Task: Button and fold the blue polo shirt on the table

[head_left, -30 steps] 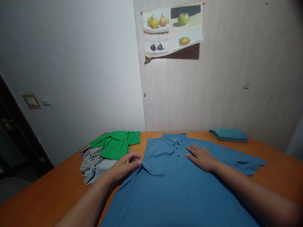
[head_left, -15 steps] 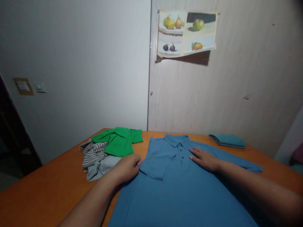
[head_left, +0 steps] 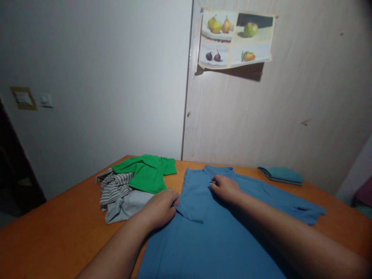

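A blue polo shirt lies spread on the table, collar toward the wall. Its left-hand sleeve is folded inward over the chest. My left hand is closed, pinching the edge of that folded sleeve. Over the chest just below the collar, my right hand is closed too, fingertips bent together on the shirt fabric near the sleeve's inner end. It covers the buttons. The other sleeve stretches out to the right, slightly rumpled at its end.
To the left lies a loose pile with a green shirt, a striped garment and a grey garment. A folded teal cloth rests at the back right of the orange table. Fruit pictures hang on the wall behind.
My right hand has moved left from beside the buttons, and its flat fingers have closed on the fabric. The left hand keeps its pinch. The right-hand sleeve has become more rumpled.
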Tool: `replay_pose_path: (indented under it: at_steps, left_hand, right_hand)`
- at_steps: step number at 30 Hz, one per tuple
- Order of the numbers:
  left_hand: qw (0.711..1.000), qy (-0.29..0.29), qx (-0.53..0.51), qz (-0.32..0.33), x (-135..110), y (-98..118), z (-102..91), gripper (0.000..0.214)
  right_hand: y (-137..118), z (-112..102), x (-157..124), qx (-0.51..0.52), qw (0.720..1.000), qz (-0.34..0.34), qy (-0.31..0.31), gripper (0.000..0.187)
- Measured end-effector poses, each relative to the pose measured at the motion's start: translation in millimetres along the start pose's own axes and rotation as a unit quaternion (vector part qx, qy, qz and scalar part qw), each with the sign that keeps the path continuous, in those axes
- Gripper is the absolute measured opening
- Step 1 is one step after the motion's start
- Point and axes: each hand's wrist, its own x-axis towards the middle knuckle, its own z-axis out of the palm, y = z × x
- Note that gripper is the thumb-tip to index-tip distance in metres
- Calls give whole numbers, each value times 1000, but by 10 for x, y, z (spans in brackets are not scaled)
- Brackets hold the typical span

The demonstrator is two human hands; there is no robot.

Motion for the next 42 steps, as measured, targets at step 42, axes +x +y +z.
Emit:
replay_pose_path:
  at_steps: [42]
  left_hand:
    - [999,-35,-31,-11,-30,188,-63,10]
  right_hand:
    - [-827,500,531,5,980,-167,-106,48]
